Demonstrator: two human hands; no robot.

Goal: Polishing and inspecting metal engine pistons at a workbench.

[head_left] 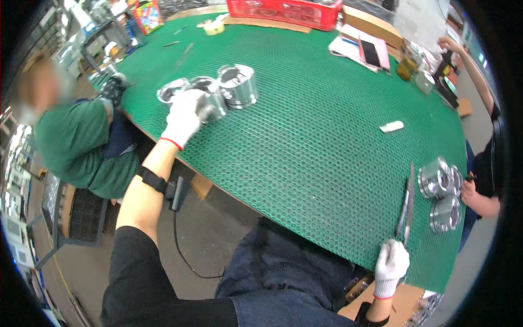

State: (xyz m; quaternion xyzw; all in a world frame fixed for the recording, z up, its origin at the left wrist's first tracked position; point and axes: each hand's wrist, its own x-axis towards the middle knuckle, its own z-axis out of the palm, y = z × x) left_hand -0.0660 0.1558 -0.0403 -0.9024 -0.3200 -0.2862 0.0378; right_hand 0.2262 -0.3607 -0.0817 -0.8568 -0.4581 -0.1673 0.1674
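My left hand [184,117], in a white glove with a red cuff edge, reaches over the table to a group of shiny metal cylinders. Its fingers close over the side of the middle metal cylinder [216,102]; motion blurs them somewhat. Touching that one on the right is another hollow cylinder [238,87], and a third ring-shaped part [172,90] lies to the left, partly behind the hand. At the table's near right edge my right hand [391,260], also gloved, is curled round the lower end of long thin metal tools [406,207], which lie side by side.
More shiny cylinders [439,180] stand at the right edge, beside a person's hand [473,192]. A co-worker in green [81,141] sits at the left. A red crate [283,13], phone [370,53], bottle [406,68] and small white piece [391,126] rest on the green mat [305,147].
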